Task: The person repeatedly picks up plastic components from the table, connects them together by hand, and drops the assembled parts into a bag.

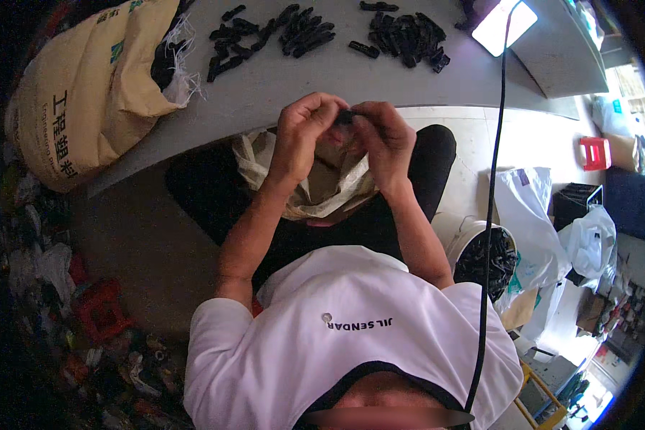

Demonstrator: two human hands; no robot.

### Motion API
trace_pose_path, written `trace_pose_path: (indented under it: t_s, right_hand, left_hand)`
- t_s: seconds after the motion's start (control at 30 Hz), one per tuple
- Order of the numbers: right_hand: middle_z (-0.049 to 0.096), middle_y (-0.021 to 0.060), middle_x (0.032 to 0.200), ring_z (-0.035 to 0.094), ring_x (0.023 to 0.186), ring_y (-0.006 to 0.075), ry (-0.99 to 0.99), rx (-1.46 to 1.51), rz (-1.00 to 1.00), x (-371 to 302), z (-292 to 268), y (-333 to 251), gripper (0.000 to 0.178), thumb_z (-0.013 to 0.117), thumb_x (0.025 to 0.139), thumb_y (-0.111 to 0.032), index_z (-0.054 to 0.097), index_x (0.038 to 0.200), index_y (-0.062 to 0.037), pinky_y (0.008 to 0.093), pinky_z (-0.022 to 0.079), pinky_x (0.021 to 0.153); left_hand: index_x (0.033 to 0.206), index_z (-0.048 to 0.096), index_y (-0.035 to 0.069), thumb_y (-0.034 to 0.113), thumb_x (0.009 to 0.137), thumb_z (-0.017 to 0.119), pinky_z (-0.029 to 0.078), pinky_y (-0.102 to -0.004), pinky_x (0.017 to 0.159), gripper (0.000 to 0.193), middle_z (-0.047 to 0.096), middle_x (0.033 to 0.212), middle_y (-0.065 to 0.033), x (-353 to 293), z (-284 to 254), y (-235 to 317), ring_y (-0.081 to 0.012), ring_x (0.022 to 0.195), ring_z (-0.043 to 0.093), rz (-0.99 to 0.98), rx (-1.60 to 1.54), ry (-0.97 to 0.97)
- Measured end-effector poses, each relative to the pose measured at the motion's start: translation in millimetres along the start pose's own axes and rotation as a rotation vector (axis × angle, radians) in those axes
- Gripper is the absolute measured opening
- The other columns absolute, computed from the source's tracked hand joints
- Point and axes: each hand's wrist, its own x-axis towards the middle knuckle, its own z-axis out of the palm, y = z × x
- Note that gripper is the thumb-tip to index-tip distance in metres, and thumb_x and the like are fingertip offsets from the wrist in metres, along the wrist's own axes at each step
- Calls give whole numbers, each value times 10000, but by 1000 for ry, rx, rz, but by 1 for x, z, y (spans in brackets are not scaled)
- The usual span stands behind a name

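Observation:
Between my fingertips, just off the table's near edge, is a small black plastic part [346,116]. My left hand [304,132] pinches it from one side. My right hand [389,140] closes on it from the other, fingers curled. Both hands hover over an open woven sack [258,159] between my legs. What lies inside the sack is mostly hidden. On the grey table [265,86] beyond my hands are loose piles of similar black parts, one pile [308,32] left of centre and another pile [408,37] to the right.
A large tan paper sack [86,93] leans on the table at left, dark pieces at its mouth. Right of my leg stands a bucket [462,233] full of black parts. A black cable [491,193] hangs down the right side. Red stools [97,312] [595,153] stand either side.

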Motion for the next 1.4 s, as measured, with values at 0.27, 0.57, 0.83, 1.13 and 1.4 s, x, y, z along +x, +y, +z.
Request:
trace_pose_path:
  t_s: [0.27,0.57,0.83,1.13,1.4]
  right_hand:
    - [533,141,903,557,807,306,-32,-358,-226,-3,6,-19,225,670,722,-63,561,912,-17,378,460,695]
    - [520,108,978,556,813,184,-87,-203,-318,-1,-1,-18,217,702,662,8,565,830,6,273,467,667]
    - [535,128,984,571,867,256,-78,-164,-378,-7,-5,-20,223,727,645,-6,586,817,-4,315,493,707]
    - [534,139,980,565,851,243,-80,-51,-191,-11,0,-16,198,736,672,-58,596,800,-1,300,494,696]
    - [536,85,954,574,797,132,-261,-144,-118,-6,-2,-27,274,717,726,-39,581,956,20,243,484,655]
  left_hand:
    - [961,594,9,36,858,527,457,-242,680,126,590,863,-39,-19,-7,-4,-97,755,554,184,388,68]
    - [1109,511,7,130,877,575,440,-325,825,270,543,980,-87,-29,5,0,-162,923,533,306,539,41]
    - [1067,509,-12,88,851,611,462,-231,632,260,523,923,-56,-36,7,7,-97,731,536,208,380,-45]
    - [1027,524,-5,104,868,597,447,-244,585,206,524,889,-72,-41,8,10,-105,686,534,354,576,2]
    - [992,554,-5,98,869,592,369,-226,439,165,519,601,-23,-43,0,16,-59,493,467,199,504,28]
